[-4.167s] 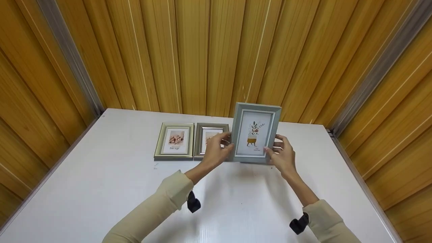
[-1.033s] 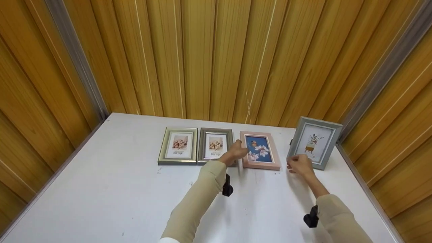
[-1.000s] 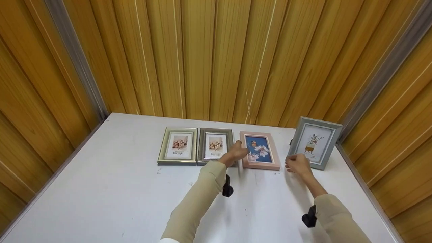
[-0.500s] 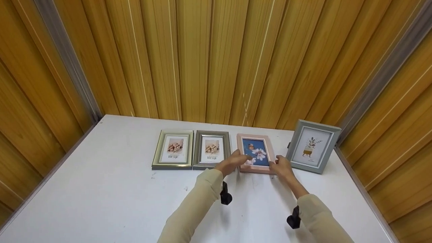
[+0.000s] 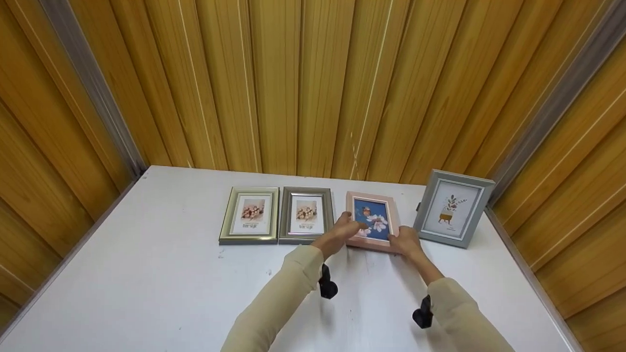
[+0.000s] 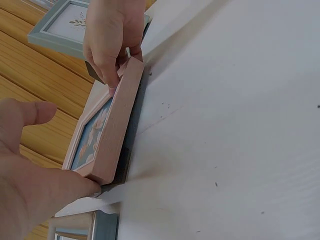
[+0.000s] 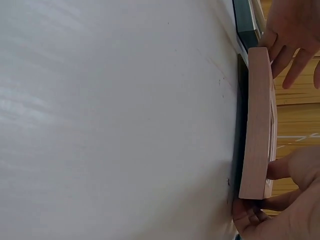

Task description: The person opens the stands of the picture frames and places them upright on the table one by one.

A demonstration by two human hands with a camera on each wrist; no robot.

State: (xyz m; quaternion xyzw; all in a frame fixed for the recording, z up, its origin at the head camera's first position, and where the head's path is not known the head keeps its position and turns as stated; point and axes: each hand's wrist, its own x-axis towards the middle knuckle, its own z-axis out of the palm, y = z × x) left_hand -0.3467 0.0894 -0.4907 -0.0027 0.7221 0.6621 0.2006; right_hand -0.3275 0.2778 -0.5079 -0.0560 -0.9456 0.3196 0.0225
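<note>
A pink picture frame (image 5: 374, 208) with a blue flower picture is tilted at the back of the white table, its near edge slightly raised. My right hand (image 5: 407, 241) pinches its right edge; in the right wrist view the thumb (image 7: 280, 169) lies on the front and the fingers curl underneath. My left hand (image 5: 337, 234) is at the left edge. Its thumb (image 6: 40, 112) stands away from the frame in the left wrist view, while a straight finger touches the lower corner. The frame's dark backing (image 7: 241, 130) shows beneath the pink rim.
A grey-green picture frame (image 5: 452, 208) stands propped up at the right. Gold (image 5: 250, 215) and bronze (image 5: 307, 215) picture frames lie side by side at the left. Wood-patterned panels (image 5: 274, 88) rise behind the white table (image 5: 171, 274).
The right hand has moved left from the grey-green frame to the pink frame and grips it. The pink frame's near edge has tilted up a little. The left hand has stayed beside it.
</note>
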